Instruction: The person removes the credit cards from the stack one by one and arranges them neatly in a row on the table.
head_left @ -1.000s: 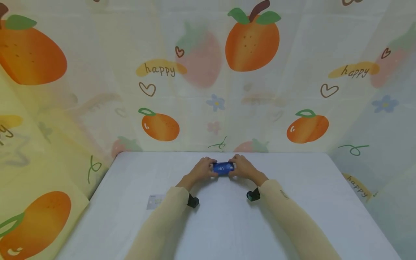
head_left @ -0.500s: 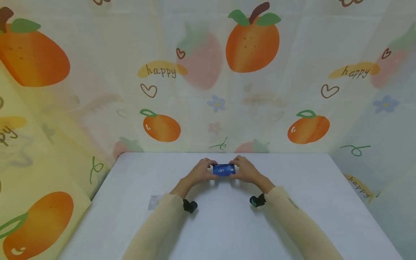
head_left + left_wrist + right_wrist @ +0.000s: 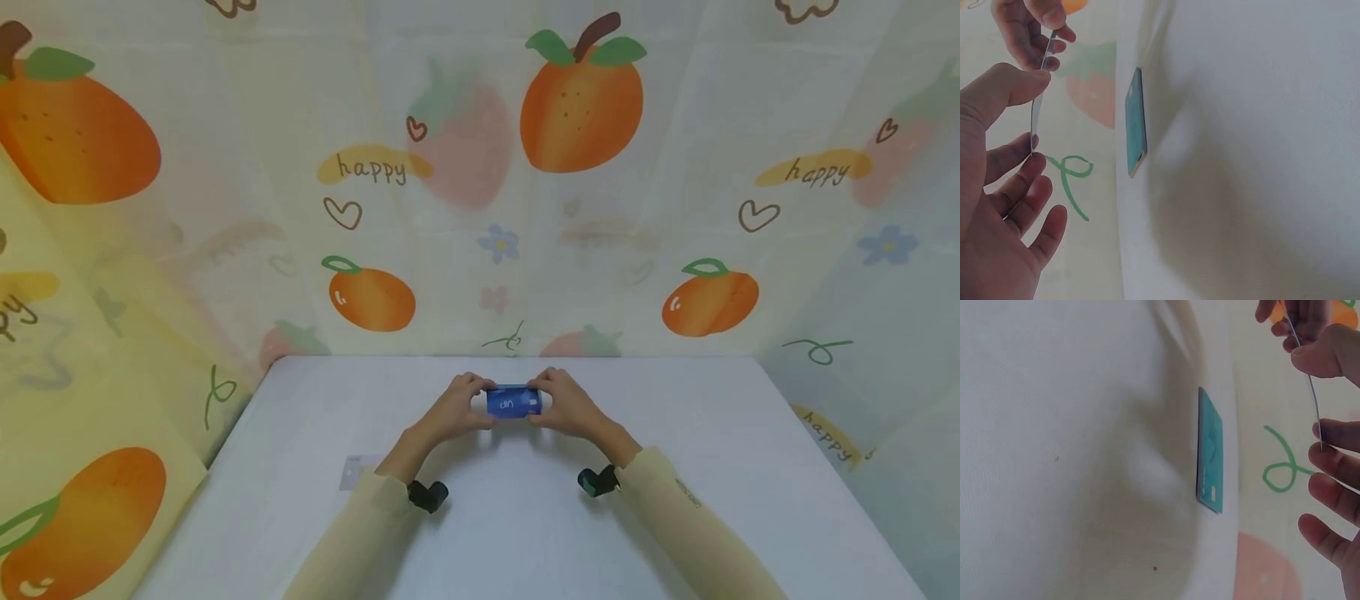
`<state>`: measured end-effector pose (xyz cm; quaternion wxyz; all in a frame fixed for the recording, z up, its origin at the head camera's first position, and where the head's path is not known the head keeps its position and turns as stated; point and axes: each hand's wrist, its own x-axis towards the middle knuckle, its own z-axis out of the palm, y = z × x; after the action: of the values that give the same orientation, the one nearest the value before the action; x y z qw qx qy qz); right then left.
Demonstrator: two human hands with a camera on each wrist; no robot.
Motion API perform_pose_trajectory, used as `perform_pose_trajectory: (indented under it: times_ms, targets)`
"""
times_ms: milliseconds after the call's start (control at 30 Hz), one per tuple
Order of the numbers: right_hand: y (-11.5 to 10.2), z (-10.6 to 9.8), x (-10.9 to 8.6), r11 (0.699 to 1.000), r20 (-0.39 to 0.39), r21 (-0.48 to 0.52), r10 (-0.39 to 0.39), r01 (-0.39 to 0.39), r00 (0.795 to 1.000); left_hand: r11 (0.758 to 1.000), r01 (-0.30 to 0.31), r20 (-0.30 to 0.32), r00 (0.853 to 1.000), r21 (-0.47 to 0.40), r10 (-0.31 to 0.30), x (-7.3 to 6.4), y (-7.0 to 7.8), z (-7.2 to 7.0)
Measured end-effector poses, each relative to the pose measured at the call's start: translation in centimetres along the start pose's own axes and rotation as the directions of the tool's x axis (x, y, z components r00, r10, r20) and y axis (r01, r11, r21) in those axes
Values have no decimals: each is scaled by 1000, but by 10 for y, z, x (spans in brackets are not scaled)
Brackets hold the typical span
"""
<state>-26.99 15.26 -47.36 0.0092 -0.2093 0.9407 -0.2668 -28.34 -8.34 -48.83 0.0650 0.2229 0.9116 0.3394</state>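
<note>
A blue card (image 3: 513, 403) with upside-down "VIP" lettering is held level between both hands, in the middle near the table's far edge. My left hand (image 3: 450, 410) pinches its left end between thumb and fingertips. At the other end, my right hand (image 3: 573, 407) does the same. Seen from the wrists, the card (image 3: 1036, 115) is thin and edge-on, bowed slightly in the right wrist view, and raised off the table. Beneath it lies a teal, card-shaped slab (image 3: 1211, 456) with a visible thickness, mostly hidden by the blue card in the head view.
A pale grey card (image 3: 353, 473) lies on the white table (image 3: 517, 533), partly covered by the left sleeve. Behind the table hangs a fruit-patterned cloth (image 3: 450, 292), and more of it lines both sides. Dark wrist cameras sit at both cuffs.
Both hands have lifted the blue card upward and a little toward me. The wrists have spread slightly apart. The view has tilted a little.
</note>
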Motion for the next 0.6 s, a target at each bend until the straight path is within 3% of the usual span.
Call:
perform_pose_trajectory:
  times_ms: [300, 600]
  targets:
    - [-8, 4, -10, 1000, -21, 12, 19, -19, 1000, 1000, -3, -22, 1000, 13, 3, -13, 6, -1]
    - [-13, 7, -11, 999, -26, 6, -32, 32, 999, 1000, 2, -52, 999, -6, -2, -24, 7, -6]
